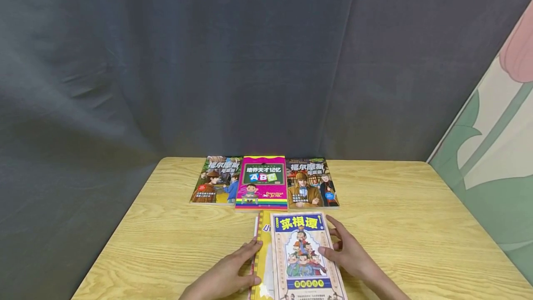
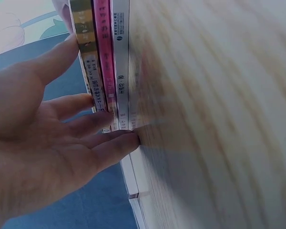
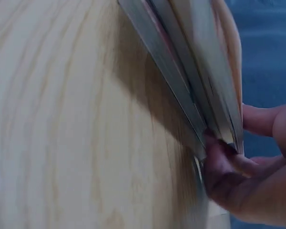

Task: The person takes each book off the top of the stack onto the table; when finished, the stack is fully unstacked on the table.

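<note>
A cream-and-blue comic-style book (image 1: 303,253) tops a stack near the table's front, shifted right over a yellow book (image 1: 262,244). My right hand (image 1: 350,251) grips the top book by its right edge, thumb on the cover and fingers at the page edges below. On the stack's other side, my left hand (image 1: 229,267) touches the spines with extended fingers. In the left wrist view, a pink spine (image 2: 104,47) and a white spine (image 2: 121,67) lie under the yellow one. The right wrist view shows my right fingers (image 3: 219,167) at the lower edges of the stack.
Behind the stack, three books lie in a row: a detective book (image 1: 216,189), a pink ABC book (image 1: 261,196) and another detective book (image 1: 312,189). Past the wooden table (image 1: 399,212) hangs a dark curtain (image 1: 250,59). A flower-patterned panel (image 1: 495,152) stands at the right.
</note>
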Motion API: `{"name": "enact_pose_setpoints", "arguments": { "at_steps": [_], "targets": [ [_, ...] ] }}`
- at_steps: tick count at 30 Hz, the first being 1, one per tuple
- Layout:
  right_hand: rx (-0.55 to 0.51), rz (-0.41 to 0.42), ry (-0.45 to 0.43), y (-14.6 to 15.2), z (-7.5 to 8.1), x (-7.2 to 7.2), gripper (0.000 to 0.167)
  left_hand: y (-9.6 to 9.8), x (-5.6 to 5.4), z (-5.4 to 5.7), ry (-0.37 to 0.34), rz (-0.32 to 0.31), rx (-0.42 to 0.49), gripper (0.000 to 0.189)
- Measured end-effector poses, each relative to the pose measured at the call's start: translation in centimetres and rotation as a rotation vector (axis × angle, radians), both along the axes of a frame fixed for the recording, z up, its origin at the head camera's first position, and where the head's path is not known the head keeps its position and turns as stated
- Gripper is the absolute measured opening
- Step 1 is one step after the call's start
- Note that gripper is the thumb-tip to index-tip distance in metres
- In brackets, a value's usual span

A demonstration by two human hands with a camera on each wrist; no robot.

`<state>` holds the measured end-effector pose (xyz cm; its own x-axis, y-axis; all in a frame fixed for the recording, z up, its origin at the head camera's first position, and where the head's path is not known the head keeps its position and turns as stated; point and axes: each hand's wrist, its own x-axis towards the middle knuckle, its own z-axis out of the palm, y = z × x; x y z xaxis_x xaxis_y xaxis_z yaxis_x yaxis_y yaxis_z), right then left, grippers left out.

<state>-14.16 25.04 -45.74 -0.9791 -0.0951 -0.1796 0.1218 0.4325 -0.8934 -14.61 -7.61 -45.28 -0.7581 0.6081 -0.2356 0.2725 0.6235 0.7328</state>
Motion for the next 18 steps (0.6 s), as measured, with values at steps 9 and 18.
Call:
{"name": "enact_pose_setpoints", "arguments": {
  "at_steps": [9,18],
  "targets": [
    [-0.256,0.128,-0.052,2.0,-0.3,0.4,0.072,0.3,-0.1,-0.4,-0.013,-0.005,0.021,0.077],
    [-0.3,0.14,-0.092,2.5,0.2,1.3,0.074,-0.3,-0.2,-0.7,-0.012,-0.012,0.04,0.078]
  ]
}}
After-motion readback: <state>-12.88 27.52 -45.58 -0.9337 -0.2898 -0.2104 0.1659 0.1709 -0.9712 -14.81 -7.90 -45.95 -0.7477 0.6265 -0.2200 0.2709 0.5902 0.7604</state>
